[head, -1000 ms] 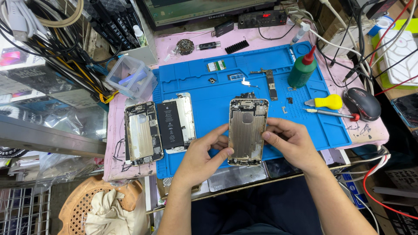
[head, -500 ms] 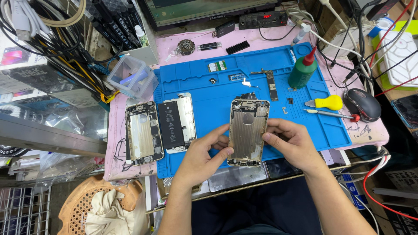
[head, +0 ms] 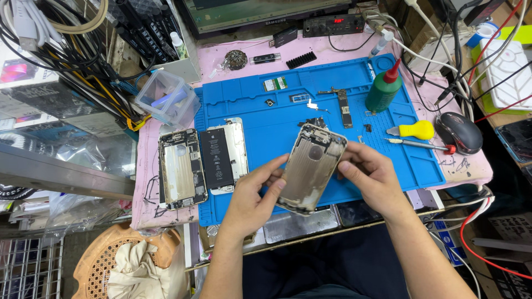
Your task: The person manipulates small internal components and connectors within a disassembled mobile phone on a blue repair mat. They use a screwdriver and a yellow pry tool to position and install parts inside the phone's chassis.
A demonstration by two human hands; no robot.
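Two hands: both on one phone shell (head: pixel 310 169), lifted above the blue mat (head: pixel 266 144), centre of frame.
Left hand (head: pixel 252 202): clamped on the shell's lower-left edge, thumb on the long side.
Right hand (head: pixel 374 180): pinching the right long edge, fingers up near the top corner.
Shell axis: long axis tilted, top toward upper right, bottom toward lower left.
Nearer hand: equal, both touching.
Spare phones: two opened bodies (head: pixel 182 169) (head: pixel 223 155) flat on the mat, left of the hands, well apart.
Tools: yellow-handled tool (head: pixel 413 130), green bottle (head: pixel 383 91), upper right.
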